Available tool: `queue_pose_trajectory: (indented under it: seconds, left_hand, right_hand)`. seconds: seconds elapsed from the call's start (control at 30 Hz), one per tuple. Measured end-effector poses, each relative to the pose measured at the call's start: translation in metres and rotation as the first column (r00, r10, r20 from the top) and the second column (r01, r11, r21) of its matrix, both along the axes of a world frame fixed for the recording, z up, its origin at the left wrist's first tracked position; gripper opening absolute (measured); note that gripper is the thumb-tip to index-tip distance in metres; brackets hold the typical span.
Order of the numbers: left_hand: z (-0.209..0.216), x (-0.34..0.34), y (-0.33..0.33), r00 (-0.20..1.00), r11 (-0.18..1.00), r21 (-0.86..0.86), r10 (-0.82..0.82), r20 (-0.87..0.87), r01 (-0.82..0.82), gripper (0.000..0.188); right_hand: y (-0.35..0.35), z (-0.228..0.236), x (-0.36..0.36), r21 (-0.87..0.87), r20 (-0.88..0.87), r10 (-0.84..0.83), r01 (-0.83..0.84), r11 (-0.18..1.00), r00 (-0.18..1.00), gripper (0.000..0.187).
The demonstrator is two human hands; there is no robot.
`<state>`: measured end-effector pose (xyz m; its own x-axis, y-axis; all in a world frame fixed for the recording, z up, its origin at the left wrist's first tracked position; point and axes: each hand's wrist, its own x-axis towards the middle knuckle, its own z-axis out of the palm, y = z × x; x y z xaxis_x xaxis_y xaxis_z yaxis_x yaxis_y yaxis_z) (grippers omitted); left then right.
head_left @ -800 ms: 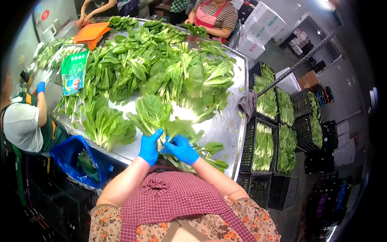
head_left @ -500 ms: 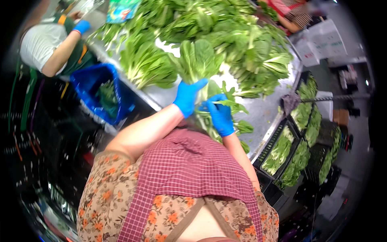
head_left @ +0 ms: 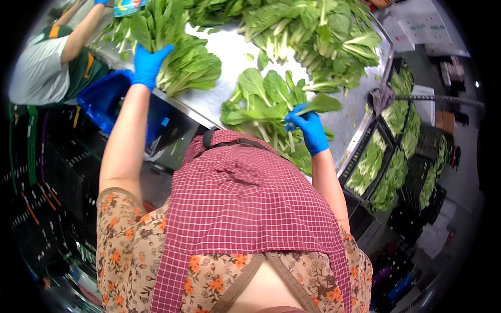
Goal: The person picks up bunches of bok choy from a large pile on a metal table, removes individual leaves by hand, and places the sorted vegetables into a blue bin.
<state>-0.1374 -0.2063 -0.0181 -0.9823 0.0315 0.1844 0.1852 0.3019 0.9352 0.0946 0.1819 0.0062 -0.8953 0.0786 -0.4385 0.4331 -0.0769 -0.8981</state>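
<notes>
My left hand (head_left: 147, 67), in a blue glove, is closed round the stalks of a bunch of leafy greens (head_left: 154, 26). It reaches to the table's left side, against a pile of similar greens (head_left: 195, 68). Near my apron, my right hand (head_left: 309, 128), also blue-gloved, has its fingers drawn together on a single green leaf (head_left: 324, 103) that sticks out to the right. Below and beside it lie loose greens with pale stalks (head_left: 255, 104) at the table's near edge. The fingertips of the left hand are partly hidden by leaves.
A large heap of greens (head_left: 313, 31) covers the far part of the metal table (head_left: 229, 49). A blue-lined bin (head_left: 104, 99) stands left, beside a person in a white sleeve (head_left: 44, 73). Black crates of greens (head_left: 368, 161) and a grey cloth (head_left: 382, 99) are at the right.
My left hand has carried the bunch from in front of me to the pile at the left. The right hand has shifted slightly right and now has a leaf in its fingers.
</notes>
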Motion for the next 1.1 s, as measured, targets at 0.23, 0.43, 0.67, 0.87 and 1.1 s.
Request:
queue_pose_trajectory:
  seconds: [0.23,0.43,0.67,0.87,1.1]
  left_hand:
    - [-0.062,-0.017,-0.009,0.998,0.606,-0.793,0.054,-0.037,-0.062,0.098]
    - [-0.043,-0.007,-0.007,0.986,0.692,-0.703,0.101,-0.133,-0.165,0.089]
    - [0.022,0.019,0.041,0.905,0.816,-0.520,0.010,-0.426,-0.254,0.056]
    - [0.024,0.056,0.119,0.965,0.979,-0.113,-0.187,-0.182,0.168,0.037]
    - [0.013,0.113,0.221,0.497,0.721,0.439,-0.690,0.526,0.537,0.037]
  right_hand:
    - [0.021,-0.011,0.026,0.377,0.271,0.065,-0.168,0.911,0.961,0.032]
    - [0.052,-0.037,-0.001,0.599,0.111,-0.170,0.070,0.798,0.979,0.036]
    - [0.077,-0.078,-0.062,0.679,0.274,-0.381,0.103,0.727,0.883,0.040]
    - [0.075,-0.072,-0.046,0.375,0.187,-0.487,0.396,0.838,0.853,0.026]
    - [0.027,-0.008,-0.008,0.000,-0.054,-0.147,0.147,0.989,0.988,0.025]
